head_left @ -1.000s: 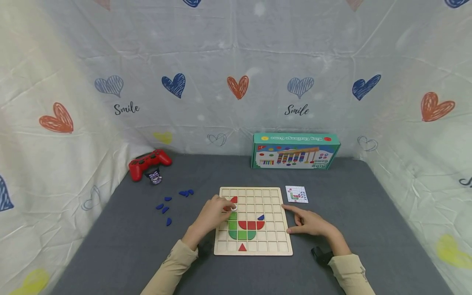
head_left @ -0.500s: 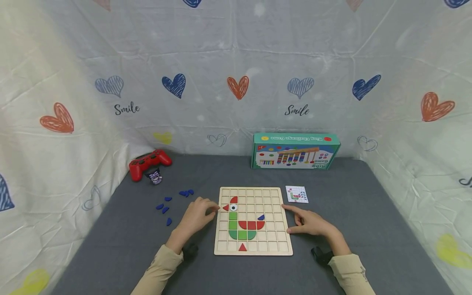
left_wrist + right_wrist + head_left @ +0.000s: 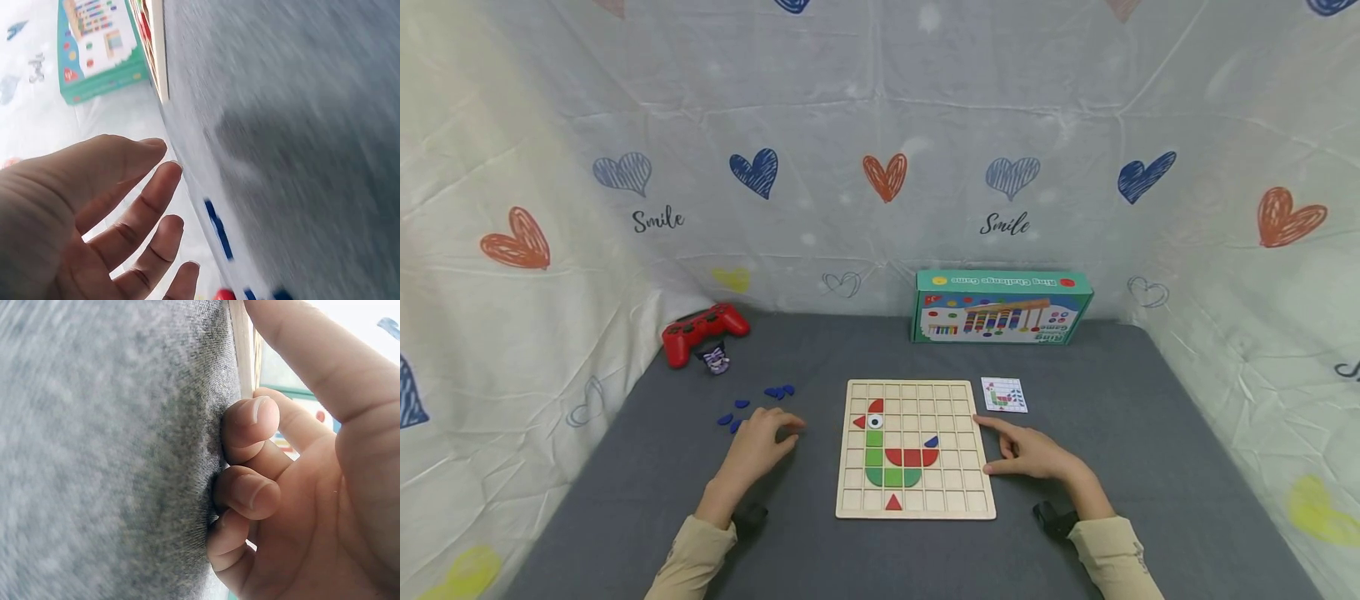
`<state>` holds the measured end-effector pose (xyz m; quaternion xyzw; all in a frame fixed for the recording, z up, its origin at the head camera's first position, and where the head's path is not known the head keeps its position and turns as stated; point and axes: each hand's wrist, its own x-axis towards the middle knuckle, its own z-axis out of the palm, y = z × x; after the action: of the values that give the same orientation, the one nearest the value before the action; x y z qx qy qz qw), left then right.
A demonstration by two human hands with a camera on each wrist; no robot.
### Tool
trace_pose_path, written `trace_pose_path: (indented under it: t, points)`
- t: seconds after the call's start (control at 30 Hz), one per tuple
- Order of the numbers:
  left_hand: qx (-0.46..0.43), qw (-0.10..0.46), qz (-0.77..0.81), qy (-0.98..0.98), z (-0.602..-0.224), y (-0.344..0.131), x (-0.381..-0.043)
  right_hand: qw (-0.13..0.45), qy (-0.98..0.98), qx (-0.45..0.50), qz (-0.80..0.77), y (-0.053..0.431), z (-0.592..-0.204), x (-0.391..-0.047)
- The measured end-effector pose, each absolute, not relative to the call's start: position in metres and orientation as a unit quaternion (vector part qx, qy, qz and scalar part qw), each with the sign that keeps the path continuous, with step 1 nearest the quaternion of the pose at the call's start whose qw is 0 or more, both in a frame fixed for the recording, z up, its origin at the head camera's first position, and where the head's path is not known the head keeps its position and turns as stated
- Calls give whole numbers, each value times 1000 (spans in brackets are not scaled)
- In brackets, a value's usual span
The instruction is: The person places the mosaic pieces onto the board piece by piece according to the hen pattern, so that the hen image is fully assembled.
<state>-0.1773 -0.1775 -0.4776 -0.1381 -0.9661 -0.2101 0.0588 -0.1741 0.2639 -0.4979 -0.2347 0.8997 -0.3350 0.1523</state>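
Grey cloth [image 3: 925,558] bore blue pieces [image 3: 778,392] just beyond the empty, relaxed left hand [image 3: 758,443]
Right hand [image 3: 1033,452], farther, touched the wooden grid board [image 3: 955,483], thumb and forefinger wide

The left hand [image 3: 756,447] hung loose, thumb [image 3: 112,161] and gently bent fingers [image 3: 134,225] parted, and there, well across from it, the right hand [image 3: 1036,454] held thumb and index finger [image 3: 996,424] stretched wide, its other fingers [image 3: 247,495] curled palmward, sleeved forearms [image 3: 691,557] slanting in behind both!
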Motion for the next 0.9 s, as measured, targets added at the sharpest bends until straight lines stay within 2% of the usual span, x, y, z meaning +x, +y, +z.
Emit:
trace_pose_path:
  t: [0.6, 0.9]
  points:
    - [-84, 67, -174, -979, -475, -239, -168, 153, 903, -233, -328, 263, -496, -171]
    - [-53, 20, -168, -984, -481, -250, -167, 149, 905, -232, -324, 263, -496, -172]
